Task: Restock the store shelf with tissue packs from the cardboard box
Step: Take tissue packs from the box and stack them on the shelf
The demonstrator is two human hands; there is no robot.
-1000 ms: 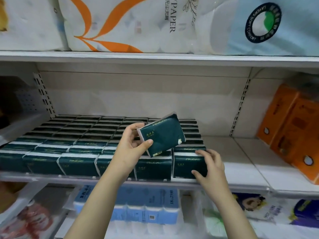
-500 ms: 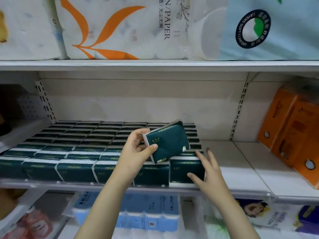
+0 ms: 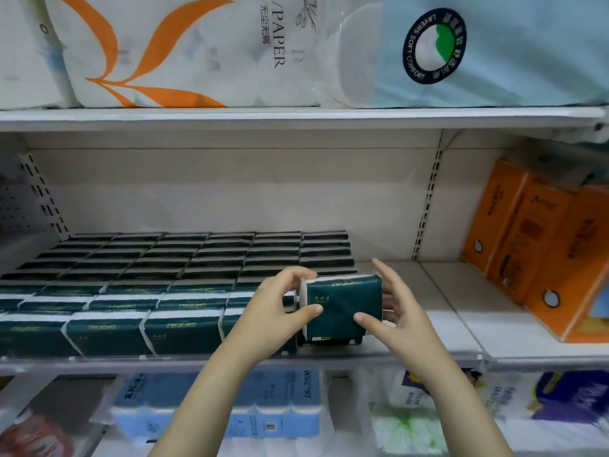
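At nine o'clock from the hands, rows of dark green packs [image 3: 158, 291] lay close together and filled the left part of the middle shelf [image 3: 421, 291], from its front edge to the back wall. Above them, at twelve o'clock, big toilet paper bundles [image 3: 164, 51] stood on the upper shelf.

The left hand [image 3: 270, 311] gripped one tissue pack [image 3: 342, 305] at its left side, with the thumb on the front face and the fingers curled over the top left corner. This pack stood upright, its wide face to the camera, at the right end of the front row, near the shelf's front edge. Whether its lower edge touched the shelf, I could not tell.

The right hand [image 3: 402, 318] was at three o'clock of the pack. Its thumb lay on the lower right of the front face. The other fingers were straight, a little spread, and reached up behind the right edge.

Further at three o'clock, orange boxes [image 3: 534, 252] stood well apart from the pack. At six o'clock, blue packs [image 3: 263, 410] lay on the lower shelf.
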